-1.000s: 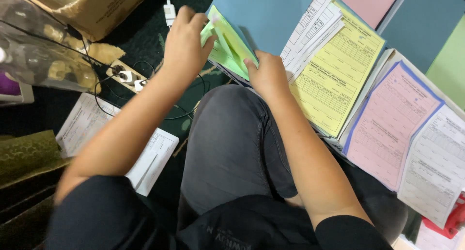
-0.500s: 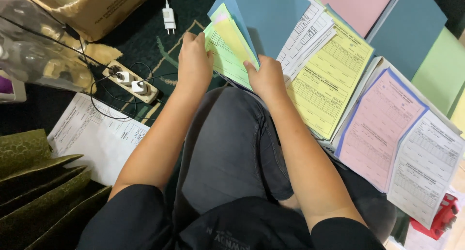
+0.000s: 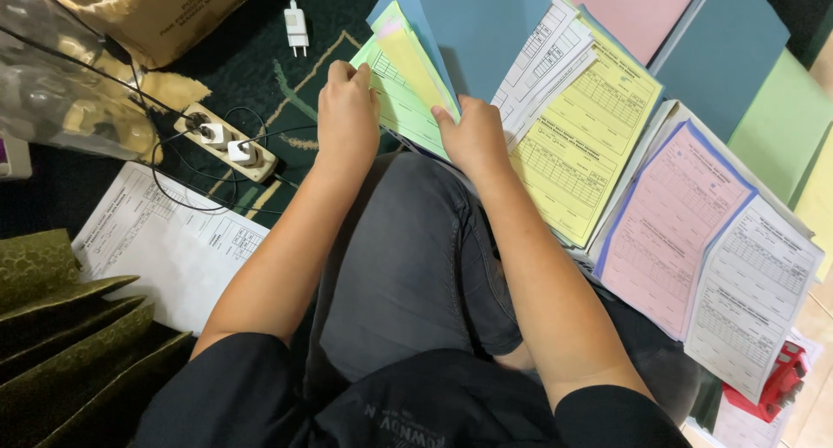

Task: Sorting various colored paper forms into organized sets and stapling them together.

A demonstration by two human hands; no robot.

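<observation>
You are sitting over a spread of coloured form sheets, with a yellow form (image 3: 580, 149) lying just right of your right fingers and a pink form (image 3: 670, 212) further right. Between your hands you are holding a fanned sheaf of green and yellow forms (image 3: 403, 88) under a blue cover sheet (image 3: 486, 32). Your left hand (image 3: 345, 114) is pressing closed fingers on its left edge; your right hand (image 3: 473, 136) is pinching its lower right corner. A white power strip (image 3: 227, 143) is lying left of your left fingers.

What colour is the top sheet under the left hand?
Light green, printed with a table; the head view shows the sheet under the left hand.
</observation>
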